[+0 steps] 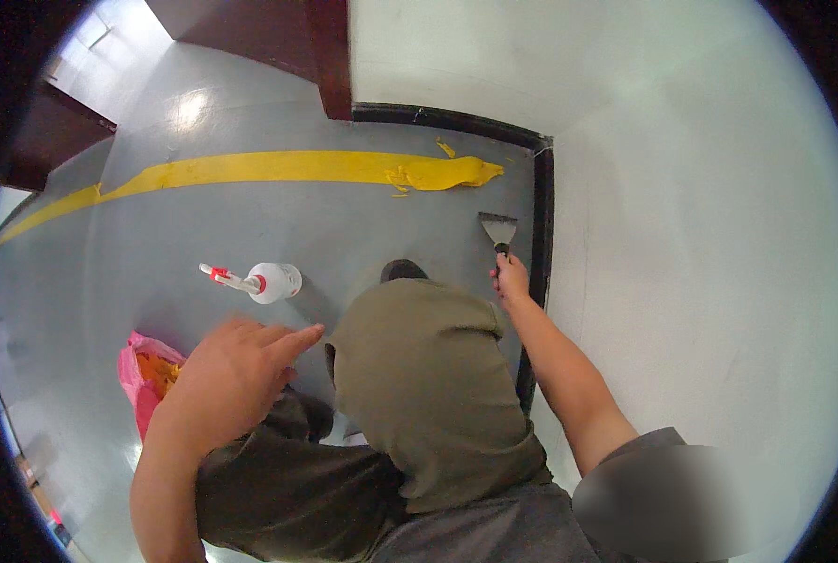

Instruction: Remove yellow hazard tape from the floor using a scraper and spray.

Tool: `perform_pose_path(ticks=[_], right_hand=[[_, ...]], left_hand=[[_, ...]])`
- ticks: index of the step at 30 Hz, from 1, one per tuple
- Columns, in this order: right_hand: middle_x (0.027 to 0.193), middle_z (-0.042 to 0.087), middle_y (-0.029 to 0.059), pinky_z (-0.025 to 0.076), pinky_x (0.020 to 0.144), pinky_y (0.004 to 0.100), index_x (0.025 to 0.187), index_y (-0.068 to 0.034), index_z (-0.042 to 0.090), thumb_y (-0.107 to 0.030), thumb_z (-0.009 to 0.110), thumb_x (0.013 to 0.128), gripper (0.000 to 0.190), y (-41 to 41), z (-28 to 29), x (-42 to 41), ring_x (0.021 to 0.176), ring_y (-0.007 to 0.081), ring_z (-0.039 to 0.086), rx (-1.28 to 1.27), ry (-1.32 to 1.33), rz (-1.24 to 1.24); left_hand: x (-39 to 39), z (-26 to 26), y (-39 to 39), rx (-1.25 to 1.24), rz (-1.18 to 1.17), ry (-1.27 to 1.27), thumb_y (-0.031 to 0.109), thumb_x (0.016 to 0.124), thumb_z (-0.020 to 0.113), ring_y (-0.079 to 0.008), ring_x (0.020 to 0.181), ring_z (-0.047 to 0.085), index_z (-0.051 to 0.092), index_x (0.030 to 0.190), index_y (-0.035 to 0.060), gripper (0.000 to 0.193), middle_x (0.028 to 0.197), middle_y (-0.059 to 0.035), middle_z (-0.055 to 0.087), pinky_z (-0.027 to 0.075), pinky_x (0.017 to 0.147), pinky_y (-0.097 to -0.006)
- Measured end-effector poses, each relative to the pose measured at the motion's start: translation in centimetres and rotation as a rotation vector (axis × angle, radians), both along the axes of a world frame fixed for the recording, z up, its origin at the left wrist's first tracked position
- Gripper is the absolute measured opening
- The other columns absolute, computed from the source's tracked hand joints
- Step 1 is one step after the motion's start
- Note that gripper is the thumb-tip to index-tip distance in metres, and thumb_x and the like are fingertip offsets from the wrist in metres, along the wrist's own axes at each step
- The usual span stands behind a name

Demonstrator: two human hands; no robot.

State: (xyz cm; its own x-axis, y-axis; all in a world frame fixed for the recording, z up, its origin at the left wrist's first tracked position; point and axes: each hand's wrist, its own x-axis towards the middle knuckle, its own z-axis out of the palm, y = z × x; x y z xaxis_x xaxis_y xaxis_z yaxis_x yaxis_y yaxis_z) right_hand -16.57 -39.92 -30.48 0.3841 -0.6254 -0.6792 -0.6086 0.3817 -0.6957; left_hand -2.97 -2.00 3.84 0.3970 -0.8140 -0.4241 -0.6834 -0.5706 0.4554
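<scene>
My right hand grips the handle of a wide-bladed scraper, its blade pointing away from me near the wall. My left hand is raised above my bent leg, holding nothing, somewhat blurred, its fingers partly apart. Yellow floor tape runs across the grey floor, its right end loosened and crumpled, with small torn scraps beside it. Between the tape and my left hand stands a white spray bottle with a red and white trigger head. A pink plastic bag holding yellow and orange scraps lies partly behind my left hand.
A black baseboard runs along the pale wall close on the right and turns a corner beyond the tape's end. A dark red door frame stands at the top. Another dark red panel is at the upper left.
</scene>
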Motion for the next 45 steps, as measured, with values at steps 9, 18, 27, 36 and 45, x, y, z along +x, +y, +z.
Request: perform_pose_path(ticks=[9, 18, 27, 36, 45], right_hand=[[0.064, 0.052, 0.0013, 0.032, 0.038, 0.0287, 0.089, -0.01, 0.053, -0.033, 0.054, 0.091, 0.023, -3.9, -3.5, 8.5, 0.043, 0.0118, 0.042, 0.019, 0.09, -0.06], [0.065, 0.053, 0.0019, 0.029, 0.036, 0.0265, 0.09, -0.01, 0.055, -0.03, 0.056, 0.091, 0.02, -0.5, 0.3, 4.8, 0.043, 0.0105, 0.041, 0.08, 0.046, -0.06], [0.064, 0.054, -0.0003, 0.031, 0.039, 0.0254, 0.083, -0.011, 0.056, -0.029, 0.06, 0.087, 0.019, -2.6, 2.0, 4.0, 0.047, 0.0089, 0.045, 0.091, 0.094, -0.024], [0.065, 0.055, 0.0033, 0.032, 0.041, 0.0284, 0.09, -0.007, 0.056, -0.028, 0.057, 0.088, 0.021, -5.3, -3.3, 6.9, 0.045, 0.0124, 0.044, -0.137, -0.009, 0.134], [0.067, 0.056, 0.0044, 0.034, 0.038, 0.024, 0.115, -0.001, 0.049, -0.026, 0.059, 0.091, 0.037, 2.1, 8.4, 2.7, 0.043, 0.0079, 0.043, -0.336, -0.248, 0.409]], left_hand=[[-0.2, -1.1, -0.1, 0.017, 0.019, 0.052, 0.003, 0.074, 0.064, -0.0327, 0.1, 0.058, 0.055, 0.123, 0.0066, 0.05, 0.106, -0.0127, 0.063, 0.045, 0.089, -0.0415], [1.1, -2.6, -0.4, -0.034, -0.013, -0.04, 0.005, 0.077, 0.062, -0.0295, 0.09, 0.06, 0.056, 0.12, 0.0062, 0.043, 0.096, -0.011, 0.064, 0.046, 0.084, -0.0403], [1.4, -3.0, -0.5, 0.01, -0.032, 0.012, 0.003, 0.076, 0.062, -0.0301, 0.092, 0.06, 0.057, 0.118, 0.0058, 0.043, 0.098, -0.0111, 0.064, 0.046, 0.086, -0.0406], [2.2, -2.1, -0.9, 0.035, 0.03, 0.009, 0.009, 0.078, 0.065, -0.0314, 0.102, 0.058, 0.057, 0.121, 0.0102, 0.044, 0.109, -0.0113, 0.063, 0.044, 0.092, -0.0417], [2.6, -0.8, 3.7, -0.28, 0.617, -0.054, 0.02, 0.088, 0.063, -0.0221, 0.08, 0.066, 0.066, 0.103, 0.0032, 0.023, 0.098, -0.0118, 0.067, 0.05, 0.074, -0.0327]])
